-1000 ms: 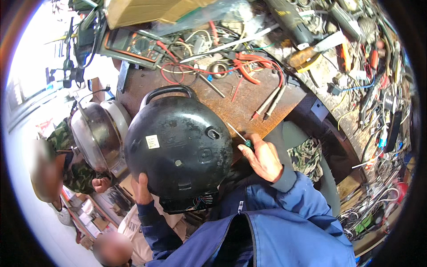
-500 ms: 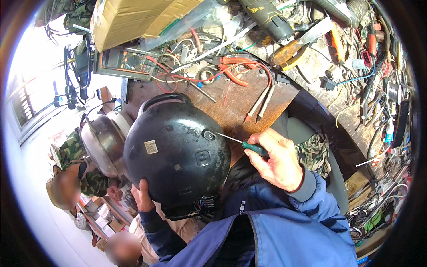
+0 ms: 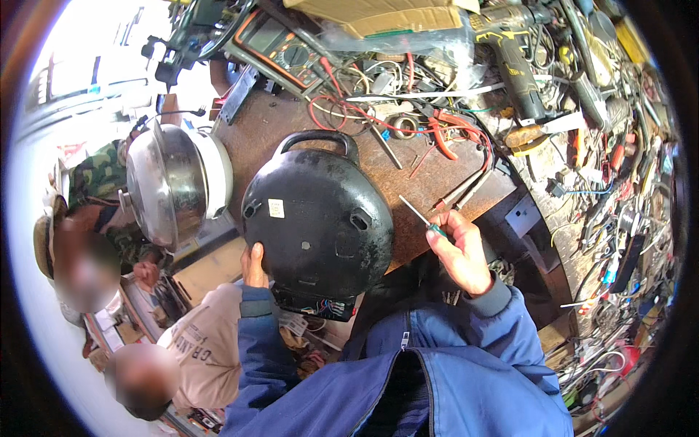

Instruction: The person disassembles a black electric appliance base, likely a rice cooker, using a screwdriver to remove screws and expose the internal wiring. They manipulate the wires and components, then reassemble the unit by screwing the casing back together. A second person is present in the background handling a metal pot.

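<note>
A round black appliance body (image 3: 313,211) stands tipped up on the brown work board, its scuffed, recessed face toward me. It has a loop handle (image 3: 318,136) at the top and a small pale label (image 3: 276,208). Coloured wires (image 3: 333,307) show in the open housing at its lower edge. My left hand (image 3: 255,268) grips the appliance's lower left rim, its fingers partly hidden behind. In my right hand (image 3: 466,253) is a screwdriver (image 3: 435,229) with a green handle, pinched by the fingers. Its thin shaft points up and left, apart from the appliance.
Beyond the appliance lie a multimeter (image 3: 280,52) with red leads, red-handled pliers (image 3: 444,135) and a cordless drill (image 3: 515,69). Tools and wires crowd the bench at right. A pot with a clear lid (image 3: 166,186) stands at left, near two other people.
The screwdriver tip has come away from the oval recess in the appliance, and my right hand has moved right with it. My left hand stays on the rim; the view has shifted.
</note>
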The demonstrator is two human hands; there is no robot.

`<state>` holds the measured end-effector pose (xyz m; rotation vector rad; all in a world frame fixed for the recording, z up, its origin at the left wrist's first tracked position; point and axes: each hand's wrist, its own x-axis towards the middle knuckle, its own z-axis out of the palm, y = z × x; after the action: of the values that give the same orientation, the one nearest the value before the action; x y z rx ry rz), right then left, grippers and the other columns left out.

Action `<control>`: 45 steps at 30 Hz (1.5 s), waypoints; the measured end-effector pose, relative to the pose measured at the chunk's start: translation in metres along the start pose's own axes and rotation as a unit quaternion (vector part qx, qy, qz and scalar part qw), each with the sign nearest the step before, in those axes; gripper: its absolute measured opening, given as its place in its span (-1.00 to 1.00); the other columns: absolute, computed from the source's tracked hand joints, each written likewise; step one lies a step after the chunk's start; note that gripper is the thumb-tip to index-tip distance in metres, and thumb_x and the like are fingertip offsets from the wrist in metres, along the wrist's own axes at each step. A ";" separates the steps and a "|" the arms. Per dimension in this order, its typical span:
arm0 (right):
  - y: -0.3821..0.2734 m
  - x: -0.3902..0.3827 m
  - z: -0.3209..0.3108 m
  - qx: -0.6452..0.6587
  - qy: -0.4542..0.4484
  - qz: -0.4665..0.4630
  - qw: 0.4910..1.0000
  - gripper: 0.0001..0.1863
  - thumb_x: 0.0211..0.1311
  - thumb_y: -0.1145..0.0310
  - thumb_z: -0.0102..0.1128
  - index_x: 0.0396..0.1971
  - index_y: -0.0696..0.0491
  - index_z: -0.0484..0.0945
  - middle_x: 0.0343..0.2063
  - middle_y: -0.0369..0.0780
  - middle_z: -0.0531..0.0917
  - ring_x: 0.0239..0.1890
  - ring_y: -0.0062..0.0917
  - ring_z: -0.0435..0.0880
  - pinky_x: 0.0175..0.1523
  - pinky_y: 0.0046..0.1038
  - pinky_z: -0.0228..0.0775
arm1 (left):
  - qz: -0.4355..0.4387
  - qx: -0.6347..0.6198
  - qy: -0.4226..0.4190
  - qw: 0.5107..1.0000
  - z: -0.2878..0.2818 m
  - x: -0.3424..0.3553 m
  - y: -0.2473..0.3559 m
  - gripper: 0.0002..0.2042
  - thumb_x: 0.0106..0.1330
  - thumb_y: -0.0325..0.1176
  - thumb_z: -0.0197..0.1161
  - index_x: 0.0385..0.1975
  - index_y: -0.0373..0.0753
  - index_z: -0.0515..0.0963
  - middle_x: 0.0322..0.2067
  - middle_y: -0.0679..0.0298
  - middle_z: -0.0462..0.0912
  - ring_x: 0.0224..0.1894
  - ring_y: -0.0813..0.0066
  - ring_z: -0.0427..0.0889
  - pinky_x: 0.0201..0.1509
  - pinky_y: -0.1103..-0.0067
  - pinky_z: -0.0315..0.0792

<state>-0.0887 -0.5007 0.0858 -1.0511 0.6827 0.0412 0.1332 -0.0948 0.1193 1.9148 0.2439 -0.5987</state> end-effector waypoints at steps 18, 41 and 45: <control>0.049 0.034 0.061 -0.020 0.037 0.006 0.999 -0.84 0.40 0.34 0.31 -0.28 0.12 0.60 -0.55 -0.47 0.47 -0.49 -0.78 0.37 -0.40 -0.59 0.25 | 0.210 0.367 0.121 0.898 0.014 0.039 0.049 -0.56 0.44 -0.26 0.31 0.22 -0.37 0.53 0.06 0.13 0.64 0.04 0.42 0.62 0.09 0.53 0.51; 0.059 0.029 0.056 -0.002 0.047 -0.009 0.999 -0.80 0.29 0.33 0.45 -0.27 0.09 0.60 -0.56 -0.44 0.47 -0.50 -0.75 0.36 -0.40 -0.56 0.26 | 0.380 0.478 -0.181 0.771 0.175 0.093 0.184 -0.69 0.37 -0.25 0.30 -0.50 -0.37 0.51 -0.50 0.00 0.47 -0.37 -0.01 0.50 -0.24 0.25 0.36; 0.045 0.024 0.064 -0.060 0.042 -0.040 0.996 -0.68 0.16 0.28 0.55 -0.28 0.12 0.59 -0.54 -0.31 0.52 -0.46 -0.67 0.45 -0.33 -0.49 0.38 | 0.374 0.462 -0.128 0.794 0.142 0.038 0.211 -0.70 0.32 -0.32 0.30 -0.54 -0.40 0.42 -0.53 0.03 0.34 -0.45 0.08 0.40 -0.31 0.34 0.31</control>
<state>-0.0536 -0.4320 0.0577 -1.2008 0.7212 -0.0311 0.2144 -0.3148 0.2253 2.5425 -1.1511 -0.4306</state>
